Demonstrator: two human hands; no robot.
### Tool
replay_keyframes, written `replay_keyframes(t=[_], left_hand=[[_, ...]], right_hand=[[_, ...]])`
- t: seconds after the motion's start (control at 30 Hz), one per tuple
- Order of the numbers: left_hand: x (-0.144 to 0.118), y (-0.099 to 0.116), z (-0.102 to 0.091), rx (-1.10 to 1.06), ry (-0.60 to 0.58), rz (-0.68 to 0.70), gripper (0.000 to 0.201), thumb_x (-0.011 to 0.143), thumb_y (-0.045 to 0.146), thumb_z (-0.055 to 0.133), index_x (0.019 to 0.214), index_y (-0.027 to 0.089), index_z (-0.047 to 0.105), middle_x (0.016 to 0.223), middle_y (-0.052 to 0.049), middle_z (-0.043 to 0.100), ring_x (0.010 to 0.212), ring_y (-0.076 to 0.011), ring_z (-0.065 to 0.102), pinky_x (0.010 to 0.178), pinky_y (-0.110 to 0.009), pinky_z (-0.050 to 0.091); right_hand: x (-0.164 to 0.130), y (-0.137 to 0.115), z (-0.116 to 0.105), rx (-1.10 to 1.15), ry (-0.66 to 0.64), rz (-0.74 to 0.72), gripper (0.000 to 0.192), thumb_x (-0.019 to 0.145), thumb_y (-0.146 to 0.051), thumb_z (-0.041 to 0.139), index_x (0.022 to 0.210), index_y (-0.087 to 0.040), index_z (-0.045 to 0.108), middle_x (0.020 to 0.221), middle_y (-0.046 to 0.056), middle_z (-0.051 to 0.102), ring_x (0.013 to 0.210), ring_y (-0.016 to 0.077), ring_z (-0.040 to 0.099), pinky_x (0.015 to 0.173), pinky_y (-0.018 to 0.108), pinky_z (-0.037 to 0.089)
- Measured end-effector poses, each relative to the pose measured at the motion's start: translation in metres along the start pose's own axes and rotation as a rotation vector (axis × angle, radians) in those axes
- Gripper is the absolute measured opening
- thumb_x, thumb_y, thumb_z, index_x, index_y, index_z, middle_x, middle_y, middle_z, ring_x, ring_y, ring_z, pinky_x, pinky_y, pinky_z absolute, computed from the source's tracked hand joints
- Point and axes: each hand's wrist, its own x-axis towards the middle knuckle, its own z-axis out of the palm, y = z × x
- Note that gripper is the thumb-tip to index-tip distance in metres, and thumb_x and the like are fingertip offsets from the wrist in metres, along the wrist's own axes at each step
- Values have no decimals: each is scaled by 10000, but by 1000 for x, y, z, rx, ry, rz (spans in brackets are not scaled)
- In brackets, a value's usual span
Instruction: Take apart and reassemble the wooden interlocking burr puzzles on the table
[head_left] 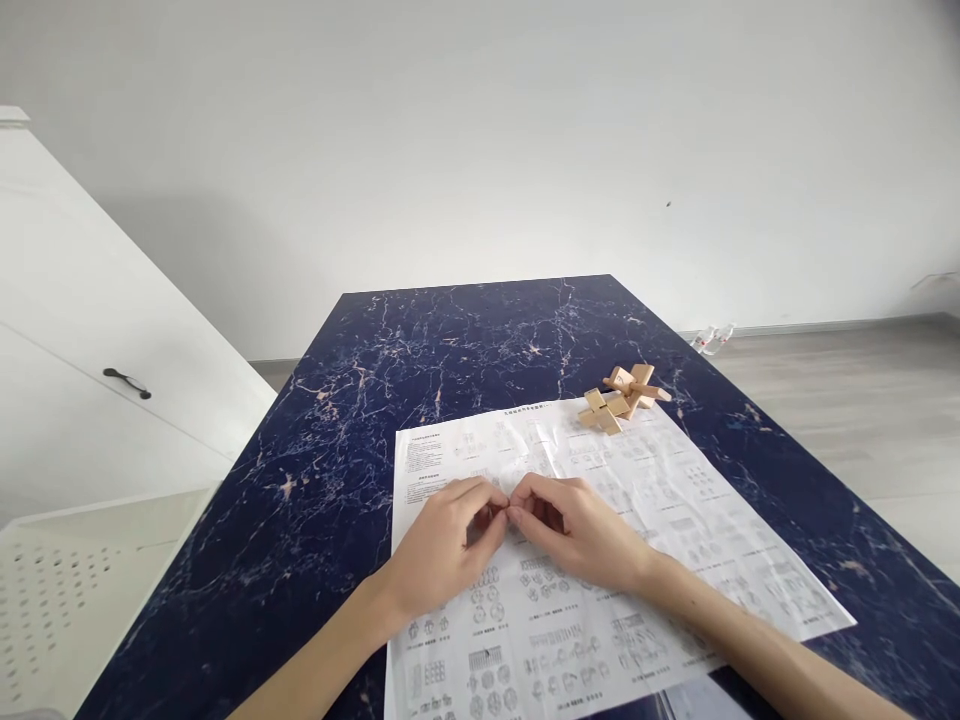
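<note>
Here, blurry-lettered sheet [570, 620] beneath hands [446, 545]

A hand can pass freely over the blue tabletop [300, 440] left of the printed sheet [585, 620] and beyond its far edge. At the sheet's far right corner, two wooden puzzles [602, 412] stand in the way. The left hand [454, 540] and right hand [581, 525], fingers meeting, block the sheet's middle. Past the tabletop's far end, the wall [480, 150] stops any reach.
</note>
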Motion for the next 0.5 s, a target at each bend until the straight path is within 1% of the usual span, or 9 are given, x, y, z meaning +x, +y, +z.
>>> replay_keyframes(t=[0.17,0.33,0.5], left_hand=[[0,1,-1,28,12,20,153,1052,228,543,975,221,675,909,-18,707,827,-189,636,783,-351,525],[-1,2,-1,79,29,61,151,1045,215,538,979,219,674,876,-19,701,802,-190,625,770,-357,531],[-2,0,0,89,29,69,152,1049,210,530,970,219,659,869,-12,686,801,-189,623,766,-356,525]], right_hand=[[1,-2,-1,-26,3,-11,165,1020,-241,565,858,-216,588,677,-29,602,582,121,494,549,278,351],[1,-2,-1,-48,4,-23,192,1026,-257,546,841,-217,579,681,-22,608,584,125,499,551,280,364],[1,-3,0,-53,4,-14,195,1033,-258,546,846,-217,578,689,-20,617,586,125,507,552,279,367]])
